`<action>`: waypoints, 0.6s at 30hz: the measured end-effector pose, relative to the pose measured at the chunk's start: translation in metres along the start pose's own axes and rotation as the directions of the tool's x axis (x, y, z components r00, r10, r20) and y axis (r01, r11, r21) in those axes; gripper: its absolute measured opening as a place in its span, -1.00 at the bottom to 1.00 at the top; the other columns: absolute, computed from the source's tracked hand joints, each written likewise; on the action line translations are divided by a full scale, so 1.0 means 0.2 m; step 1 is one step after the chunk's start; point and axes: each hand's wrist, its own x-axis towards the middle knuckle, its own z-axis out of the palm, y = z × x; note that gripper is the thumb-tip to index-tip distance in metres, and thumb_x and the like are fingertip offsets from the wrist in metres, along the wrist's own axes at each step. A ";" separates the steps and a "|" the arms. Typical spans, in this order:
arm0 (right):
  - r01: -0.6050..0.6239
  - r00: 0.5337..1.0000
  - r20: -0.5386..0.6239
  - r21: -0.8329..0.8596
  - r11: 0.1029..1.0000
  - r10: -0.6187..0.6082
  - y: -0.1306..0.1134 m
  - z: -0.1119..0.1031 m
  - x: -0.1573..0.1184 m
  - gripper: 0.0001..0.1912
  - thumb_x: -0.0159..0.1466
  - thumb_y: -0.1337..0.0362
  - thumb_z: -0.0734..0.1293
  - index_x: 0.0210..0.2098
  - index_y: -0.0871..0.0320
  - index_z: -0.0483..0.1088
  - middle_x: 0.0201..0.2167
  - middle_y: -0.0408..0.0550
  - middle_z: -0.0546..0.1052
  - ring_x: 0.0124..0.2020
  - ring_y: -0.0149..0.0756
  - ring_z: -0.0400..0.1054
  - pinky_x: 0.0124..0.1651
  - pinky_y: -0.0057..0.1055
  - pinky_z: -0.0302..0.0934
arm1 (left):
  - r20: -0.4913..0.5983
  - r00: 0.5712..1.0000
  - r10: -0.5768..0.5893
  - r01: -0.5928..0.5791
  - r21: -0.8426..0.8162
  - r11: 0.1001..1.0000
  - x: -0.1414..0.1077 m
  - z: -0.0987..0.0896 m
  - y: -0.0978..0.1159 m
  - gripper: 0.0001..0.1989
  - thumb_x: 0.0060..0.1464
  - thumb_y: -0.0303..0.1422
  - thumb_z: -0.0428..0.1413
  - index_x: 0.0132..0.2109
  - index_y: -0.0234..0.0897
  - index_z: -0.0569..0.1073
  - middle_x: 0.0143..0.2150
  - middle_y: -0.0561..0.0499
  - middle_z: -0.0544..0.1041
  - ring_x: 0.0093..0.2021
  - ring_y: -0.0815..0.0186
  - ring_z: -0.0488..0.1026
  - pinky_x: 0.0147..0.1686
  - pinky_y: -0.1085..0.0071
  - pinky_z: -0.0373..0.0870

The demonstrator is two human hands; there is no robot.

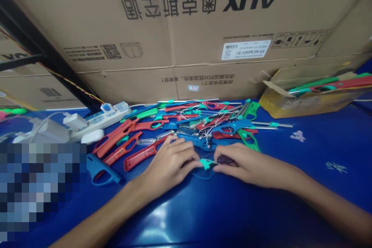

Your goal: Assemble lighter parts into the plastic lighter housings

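2 bare hands close together over a small teal piece on a blue table

Your left hand [173, 161] comes in from the lower left, thumb and fingers pinched closed at the left end of the teal piece [205, 164]. Your right hand [241, 161] reaches in from the right, its fingers curled closed around a dark piece [226, 159], partly hidden by them. The teal and dark pieces meet in the narrow space between your hands, near the middle of the view, just in front of a loose pile. A thin blue loop [203, 177] shows beneath them.

The pile holds red shells [142, 157], blue and green shells, metal rods [263, 124], white wires and small clear containers [146, 141]. Near the pile's left end, a blue shell [103, 172] with an open handle lies on the glossy blue table [180, 217].

Farther left is a white power strip [112, 118] with plugs in it; a pixelated patch covers the lower left corner. At right, a small open carton [308, 104] holds red and green parts. Behind everything stands a large cardboard box [174, 46], its AUX lettering upside down.
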 end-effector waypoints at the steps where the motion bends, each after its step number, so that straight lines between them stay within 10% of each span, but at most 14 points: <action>1: 0.001 1.000 -0.012 -0.004 1.000 -0.001 0.00 0.00 0.00 -0.76 0.40 0.05 0.24 -0.23 0.09 0.35 -0.30 -0.15 0.45 -0.25 -0.33 0.29 -0.22 -0.40 0.12 | 0.001 1.000 -0.003 0.003 -0.002 1.000 0.00 0.00 0.00 -0.83 0.32 -0.26 0.12 -0.23 -0.23 0.47 -0.29 0.10 0.51 -0.25 0.30 0.37 -0.12 0.30 0.05; 18: 0.051 0.999 -0.010 0.003 0.999 -0.051 0.02 0.01 0.01 -0.80 0.35 0.07 0.34 -0.25 0.08 0.40 -0.29 -0.18 0.48 -0.20 -0.35 0.33 -0.18 -0.42 0.14 | 0.045 0.999 -0.007 0.009 -0.053 0.999 0.00 0.01 0.01 -0.84 0.27 -0.25 0.17 -0.26 -0.21 0.49 -0.34 0.13 0.50 -0.27 0.30 0.35 -0.06 0.28 0.08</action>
